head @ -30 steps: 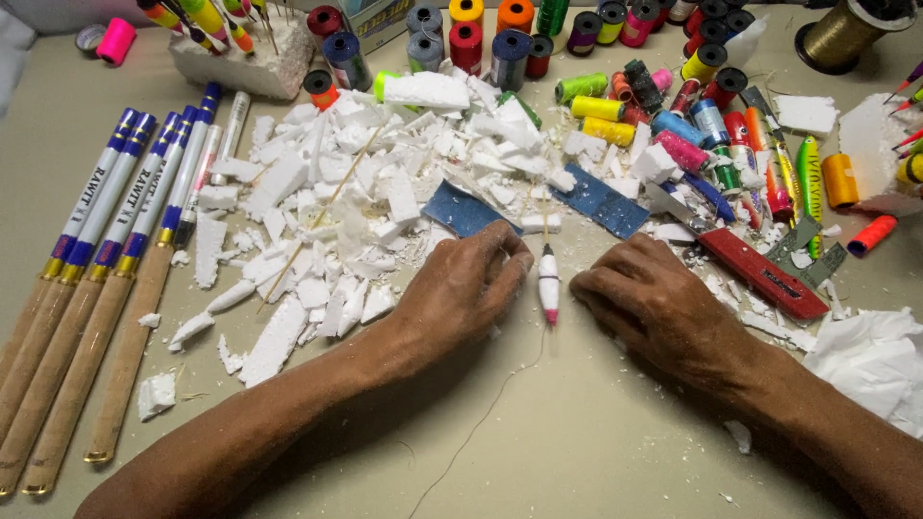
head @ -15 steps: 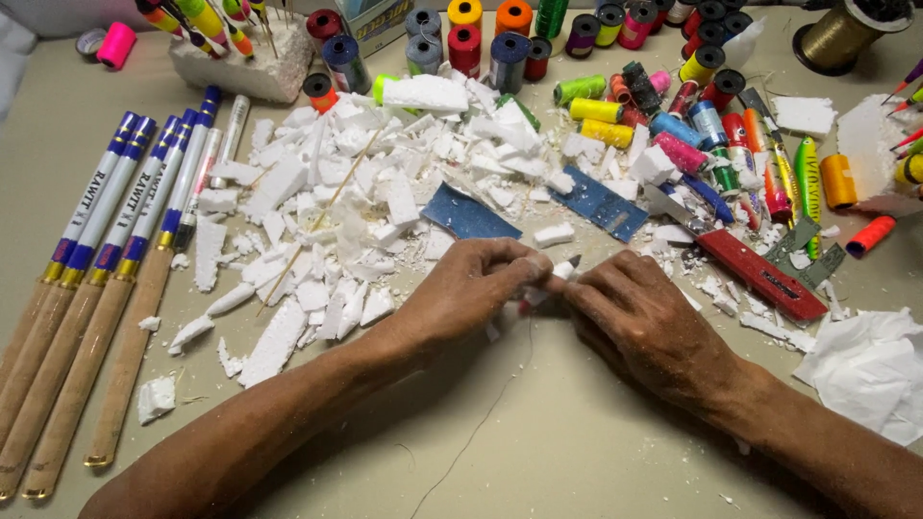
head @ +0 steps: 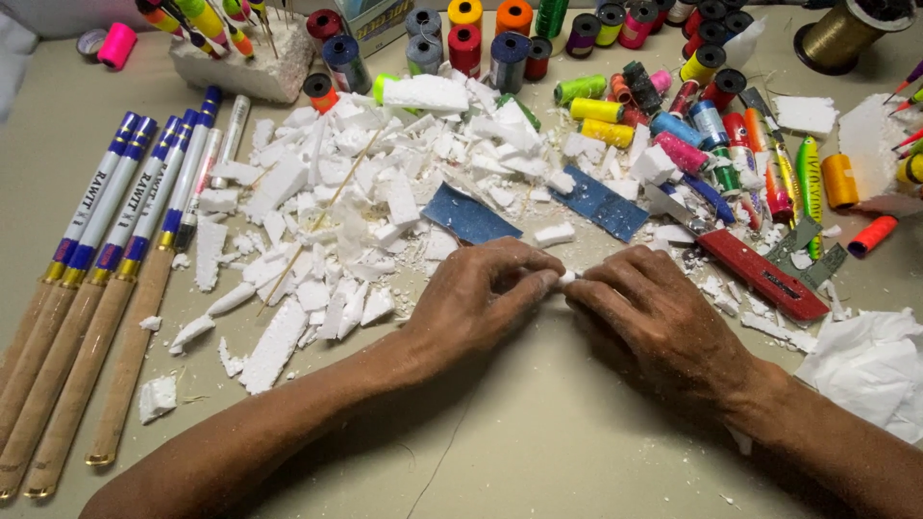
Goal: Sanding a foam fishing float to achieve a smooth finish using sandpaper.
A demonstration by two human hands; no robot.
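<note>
Change: both my hands have closed in on the small white float, which lay bare between them a second ago.
Left hand: fingers curled, pinching one end of the float.
Right hand: fingers pressed together on its other end.
Float: almost hidden between my fingertips, just above the desk.
Nearby: white foam scraps, blue sandpaper, red knife.

Bright, even light from above leaves only soft, faint shadows on the table. The focus is sharp throughout, without glare.
</note>
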